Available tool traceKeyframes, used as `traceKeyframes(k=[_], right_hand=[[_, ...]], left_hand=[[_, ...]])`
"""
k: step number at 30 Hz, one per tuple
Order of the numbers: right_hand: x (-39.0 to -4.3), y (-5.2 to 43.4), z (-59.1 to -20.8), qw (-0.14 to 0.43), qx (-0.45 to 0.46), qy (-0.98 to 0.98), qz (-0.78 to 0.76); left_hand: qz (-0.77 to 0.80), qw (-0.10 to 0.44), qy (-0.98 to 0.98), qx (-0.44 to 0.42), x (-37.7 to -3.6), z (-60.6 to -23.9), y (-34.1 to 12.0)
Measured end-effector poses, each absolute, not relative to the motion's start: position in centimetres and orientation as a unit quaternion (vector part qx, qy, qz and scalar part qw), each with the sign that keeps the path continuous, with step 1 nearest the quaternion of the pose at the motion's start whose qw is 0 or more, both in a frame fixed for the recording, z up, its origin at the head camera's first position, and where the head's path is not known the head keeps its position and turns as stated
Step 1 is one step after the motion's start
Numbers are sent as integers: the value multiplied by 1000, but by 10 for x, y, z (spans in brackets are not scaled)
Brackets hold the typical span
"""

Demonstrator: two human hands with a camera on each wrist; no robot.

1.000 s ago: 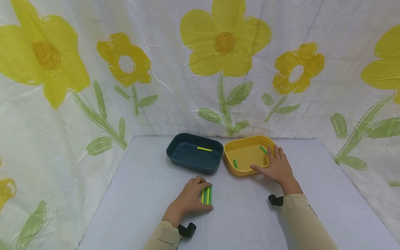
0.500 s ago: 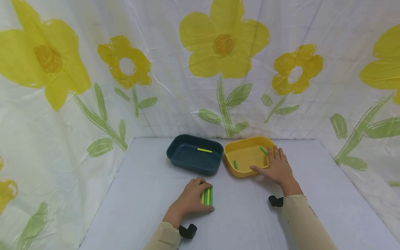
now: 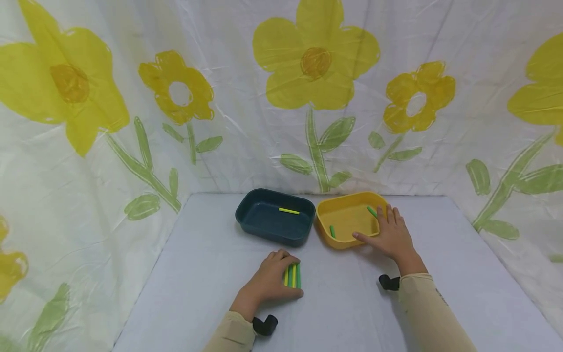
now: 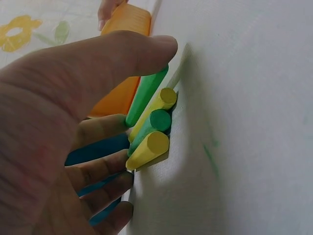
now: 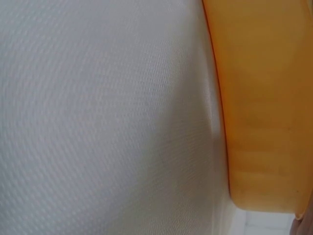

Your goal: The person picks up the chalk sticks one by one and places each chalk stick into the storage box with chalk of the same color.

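Note:
My left hand (image 3: 269,281) lies on the white table and grips a small bundle of yellow and green sticks (image 3: 293,275). In the left wrist view the thumb (image 4: 122,54) lies over the sticks (image 4: 151,128) and the fingers curl under them. My right hand (image 3: 389,236) rests flat with straight fingers on the near right corner of the yellow tray (image 3: 345,217). That tray holds two short green sticks (image 3: 332,231) (image 3: 371,211). Beside it on the left, the dark blue tray (image 3: 266,220) holds one yellow stick (image 3: 289,211).
The two trays stand side by side at the back of the table (image 3: 202,274). A flower-printed sheet (image 3: 132,122) walls it in at the back and both sides. The right wrist view shows only the yellow tray's outer wall (image 5: 264,107) and tablecloth (image 5: 107,122).

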State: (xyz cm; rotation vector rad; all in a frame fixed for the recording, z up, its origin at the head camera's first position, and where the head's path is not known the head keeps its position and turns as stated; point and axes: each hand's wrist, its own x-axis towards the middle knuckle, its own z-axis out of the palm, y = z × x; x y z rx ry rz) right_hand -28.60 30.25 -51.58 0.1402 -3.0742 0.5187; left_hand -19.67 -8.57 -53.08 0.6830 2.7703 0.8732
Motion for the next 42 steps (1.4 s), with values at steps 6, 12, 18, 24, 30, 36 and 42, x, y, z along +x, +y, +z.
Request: traceKeyframes(k=[6, 12, 18, 24, 30, 36, 42], right_hand=[[-285, 302, -514, 6, 44, -985, 168], [-284, 301, -511, 9, 45, -985, 168], [-284, 301, -509, 8, 46, -986, 163], [-285, 302, -511, 8, 47, -985, 164], [-285, 302, -513, 9, 48, -985, 164], [-283, 301, -512, 9, 46, -985, 167], [-282, 301, -510, 10, 46, -985, 166]], left_hand=[[296, 80, 925, 224, -197, -529, -85], [315, 83, 921, 215, -196, -527, -84], [338, 88, 915, 203, -196, -524, -82], [353, 86, 910, 199, -194, -520, -81], [356, 76, 909, 204, -193, -518, -79], [367, 77, 903, 211, -192, -515, -78], [375, 63, 899, 217, -191, -513, -77]])
